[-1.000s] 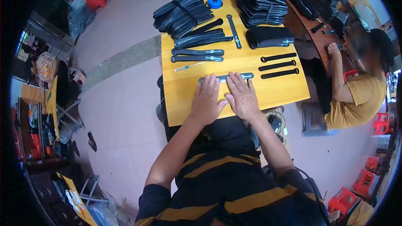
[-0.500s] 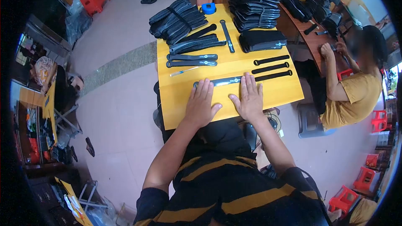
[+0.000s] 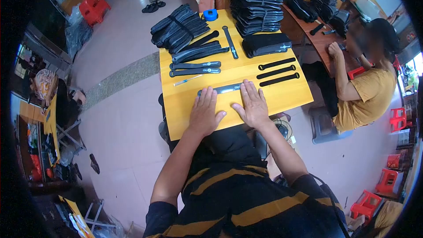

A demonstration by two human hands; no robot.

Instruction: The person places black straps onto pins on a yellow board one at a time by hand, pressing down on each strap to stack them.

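Observation:
A dark strap lies flat across the yellow tabletop in front of me. My left hand rests palm down with fingers out on its left end. My right hand lies the same way on its right end, fingertips covering that part. To the right are several black straps with end loops, laid side by side. Ahead on the left, two labelled straps lie parallel, with a thin blue-and-clear tool just below them. One more strap lies lengthwise near the middle.
Bundled strap stacks stand at the back left and back right. A lower black stack and a blue tape measure are also on the table. A co-worker in a yellow shirt sits at a brown table to the right.
The whole view has shifted slightly, so the table appears further left. Both hands remain flat on the strap; the right fingertips now cover more of its printed label.

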